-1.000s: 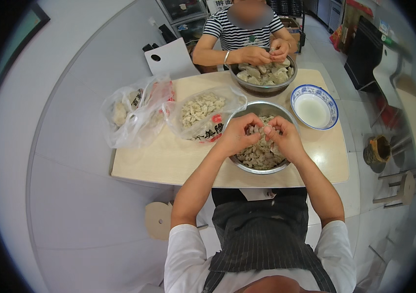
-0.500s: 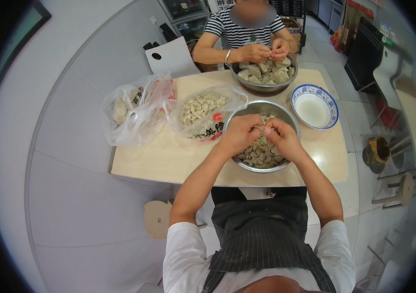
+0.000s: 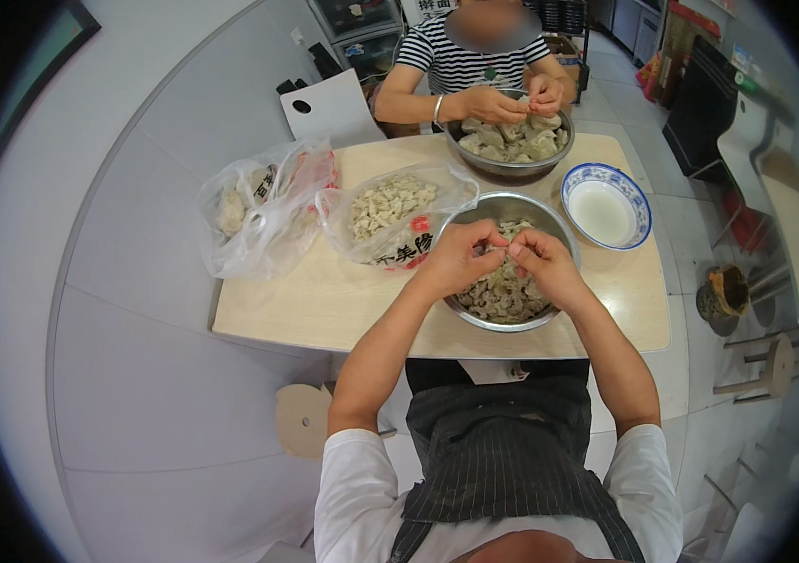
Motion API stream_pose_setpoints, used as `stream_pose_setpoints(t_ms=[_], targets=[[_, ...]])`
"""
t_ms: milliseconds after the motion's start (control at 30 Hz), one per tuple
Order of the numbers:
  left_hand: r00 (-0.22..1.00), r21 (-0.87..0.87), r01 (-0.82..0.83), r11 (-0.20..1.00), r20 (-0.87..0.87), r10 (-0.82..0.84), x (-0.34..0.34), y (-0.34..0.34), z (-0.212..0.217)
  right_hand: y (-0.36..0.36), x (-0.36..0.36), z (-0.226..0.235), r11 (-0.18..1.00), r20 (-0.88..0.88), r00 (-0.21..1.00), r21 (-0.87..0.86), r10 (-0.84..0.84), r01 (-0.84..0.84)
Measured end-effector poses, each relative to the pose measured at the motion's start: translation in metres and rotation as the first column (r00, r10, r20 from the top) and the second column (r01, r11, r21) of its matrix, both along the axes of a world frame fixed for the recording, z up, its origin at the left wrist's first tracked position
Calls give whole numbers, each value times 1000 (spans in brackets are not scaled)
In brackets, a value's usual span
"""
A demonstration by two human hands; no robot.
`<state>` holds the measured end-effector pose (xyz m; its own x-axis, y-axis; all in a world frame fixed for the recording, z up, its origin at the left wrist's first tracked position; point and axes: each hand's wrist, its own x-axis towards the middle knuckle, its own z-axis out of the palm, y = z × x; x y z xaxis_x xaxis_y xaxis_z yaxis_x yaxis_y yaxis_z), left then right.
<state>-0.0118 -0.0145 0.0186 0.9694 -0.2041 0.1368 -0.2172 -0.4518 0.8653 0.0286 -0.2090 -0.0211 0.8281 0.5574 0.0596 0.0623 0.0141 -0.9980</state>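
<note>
A metal bowl (image 3: 497, 327) stands near the table's front edge, part filled with small torn greyish-beige pieces (image 3: 503, 293) that look like bread or dough. Over it my left hand (image 3: 463, 255) and my right hand (image 3: 544, 265) meet, thumbs and fingertips pinched together. Whatever lies between the fingertips is too small and covered to make out. Left of the bowl, an open clear plastic bag (image 3: 336, 235) holds paler crumbled pieces (image 3: 394, 205).
Across the table (image 3: 324, 314) a person in a striped shirt (image 3: 423, 56) works with both hands over a second metal bowl (image 3: 503, 171) of larger chunks. A blue-patterned bowl (image 3: 644, 214) of whitish liquid stands right. Another plastic bag (image 3: 263, 235) sits at the left edge.
My fingertips have shifted slightly and stay pinched together over the bowl. The other person's hands have moved a little apart above the far bowl.
</note>
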Motion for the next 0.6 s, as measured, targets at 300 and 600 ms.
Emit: stream_pose_setpoints(t_ms=[300, 600], targets=[[958, 30, -51, 998, 283, 41, 8, 12, -18, -4, 2, 12, 999, 43, 999, -25, -22, 23], [974, 42, -25, 999, 228, 15, 1, -6, -3, -1, 6, 9, 998, -43, 998, -31, 55, -56]])
